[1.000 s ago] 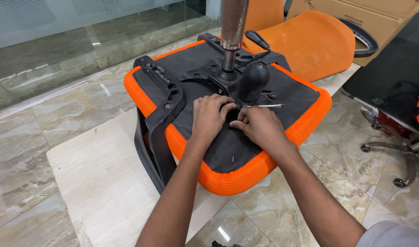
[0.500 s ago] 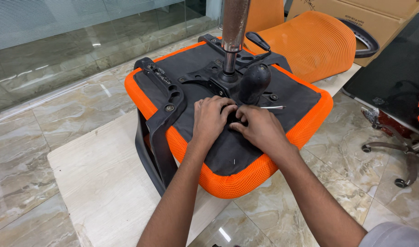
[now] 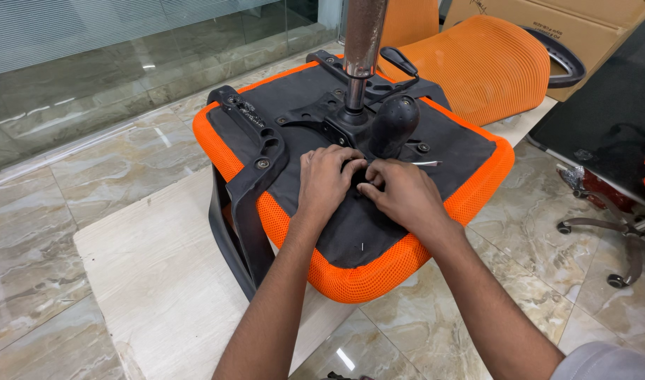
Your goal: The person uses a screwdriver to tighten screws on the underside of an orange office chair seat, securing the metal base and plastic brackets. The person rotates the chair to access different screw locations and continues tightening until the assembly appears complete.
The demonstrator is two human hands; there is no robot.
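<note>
The upturned chair seat (image 3: 378, 271) has a bright orange mesh rim around a black fabric underside (image 3: 350, 225). Its armrest bracket (image 3: 255, 165) and knob (image 3: 393, 127) are black; the gas cylinder (image 3: 363, 32) is dull silver, seemingly flecked with rust. The backrest (image 3: 488, 67) is ribbed orange mesh. The board (image 3: 160, 288) is pale woodgrain, the floor (image 3: 76, 176) veined beige marble, the box (image 3: 604, 21) brown cardboard.

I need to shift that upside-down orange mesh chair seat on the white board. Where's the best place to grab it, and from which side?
Take the upside-down orange mesh chair seat by the black plastic armrest bracket bolted along its left edge, coming from the left. That bar stands proud of the black underside and turns down over the rim, so fingers can likely wrap it. The padded orange rim looks soft and rounded. Both hands, the left hand and the right hand, sit mid-seat.
</note>
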